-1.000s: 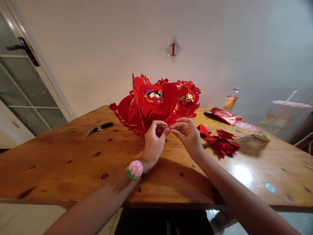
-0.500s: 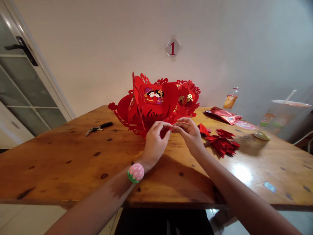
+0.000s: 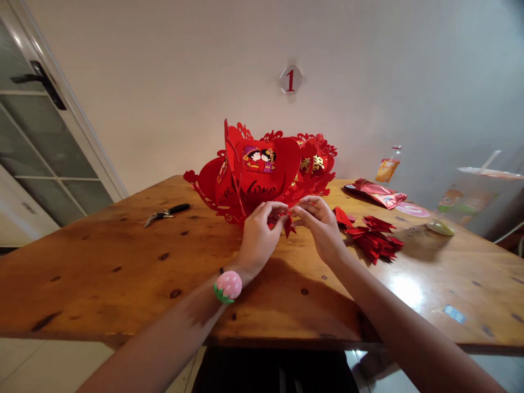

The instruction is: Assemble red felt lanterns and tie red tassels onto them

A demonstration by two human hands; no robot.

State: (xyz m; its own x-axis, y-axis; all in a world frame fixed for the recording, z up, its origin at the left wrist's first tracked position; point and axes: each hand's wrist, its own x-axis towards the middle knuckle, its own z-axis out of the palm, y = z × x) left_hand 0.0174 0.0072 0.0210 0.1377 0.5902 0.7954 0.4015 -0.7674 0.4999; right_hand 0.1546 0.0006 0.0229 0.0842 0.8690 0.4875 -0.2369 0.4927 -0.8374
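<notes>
A red paper lantern (image 3: 286,158) with cut-out edges and a picture of a kissing couple lies on the wooden table. At its front lower edge my left hand (image 3: 262,229) is closed, pinching a small red paper piece (image 3: 290,225) between thumb and fingers. My right hand (image 3: 321,226) is beside that piece, its thumb and forefinger pinched together. What is between those right fingertips is too small to make out. Just right of this hand lies a pile of folded red paper pieces (image 3: 376,240). My left wrist wears a strawberry band (image 3: 228,286).
Keys (image 3: 166,214) lie left on the table (image 3: 123,284). A red packet (image 3: 374,192), a bottle with an orange label (image 3: 387,165), a clear cup with a straw (image 3: 470,191) and a pink round card (image 3: 412,209) are at the right. A door (image 3: 49,131) stands at left.
My fingertips have come slightly apart, and the red paper piece now shows hanging between my hands. The lantern stays in place; the view has shifted slightly.
</notes>
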